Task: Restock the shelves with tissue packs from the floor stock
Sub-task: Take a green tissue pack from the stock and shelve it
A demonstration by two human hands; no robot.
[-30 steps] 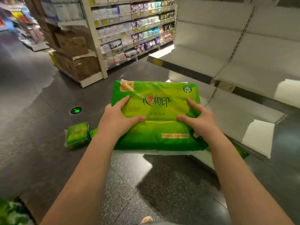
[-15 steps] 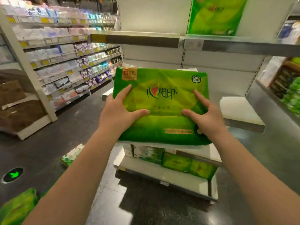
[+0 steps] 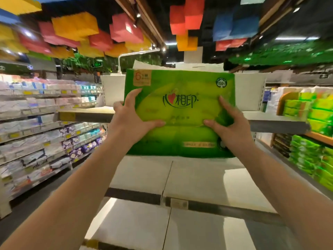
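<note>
A large green tissue pack (image 3: 180,91) with dark lettering and an orange corner label is held up at arm's length in front of the white shelf unit. My left hand (image 3: 129,118) grips its left side, thumb across the front. My right hand (image 3: 228,123) grips its right side the same way. The pack stands upright at the level of the upper white shelf (image 3: 273,121). Bare white shelf boards (image 3: 207,179) lie below the pack.
Stocked shelves of pale tissue packs (image 3: 36,138) line the aisle on the left. Green tissue packs (image 3: 313,141) fill the racks on the right. Coloured blocks (image 3: 75,26) hang from the ceiling overhead.
The pack has risen from low over the floor to the upper shelf level, both hands keeping their grip. The view has tilted up from the floor to the ceiling.
</note>
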